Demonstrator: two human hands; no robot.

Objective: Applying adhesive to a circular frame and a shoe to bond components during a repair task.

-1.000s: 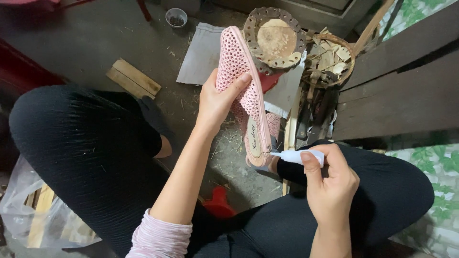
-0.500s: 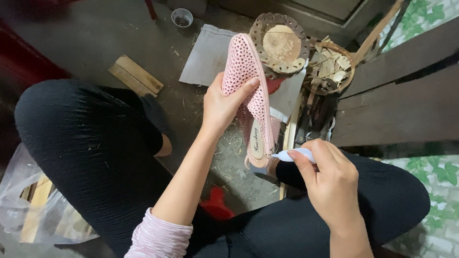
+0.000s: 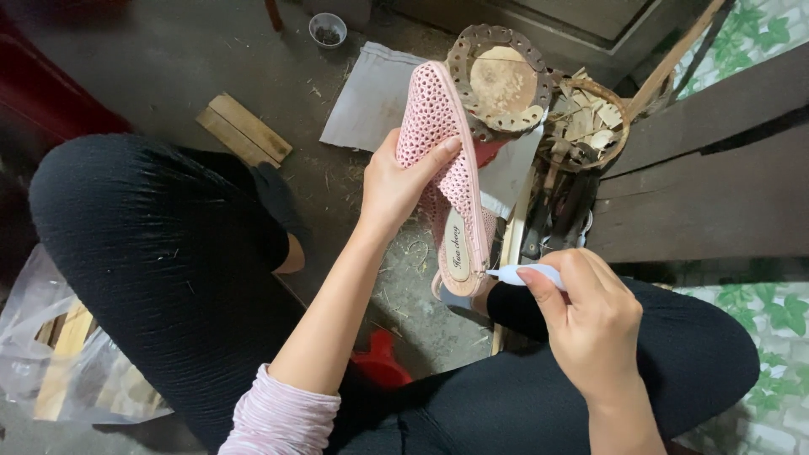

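My left hand (image 3: 401, 180) grips a pink perforated shoe (image 3: 440, 143) around its toe part, holding it upright with the heel end down and the insole facing right. My right hand (image 3: 581, 320) holds a small pale-blue tube (image 3: 516, 275) whose tip points left at the heel end of the shoe, close to or touching it. Both hands are above my black-clad crossed legs.
A round wooden block ringed by a holed metal disc (image 3: 501, 80) stands behind the shoe, with a basket of scraps (image 3: 590, 126) beside it. Tools (image 3: 560, 219) lie by a dark wooden bench (image 3: 708, 194). Grey cloth (image 3: 371, 97), wood slats (image 3: 244, 131), a small cup (image 3: 327, 29).
The shoe and both hands have stayed nearly in place; my right hand with the tube has edged slightly closer to the heel end of the shoe.
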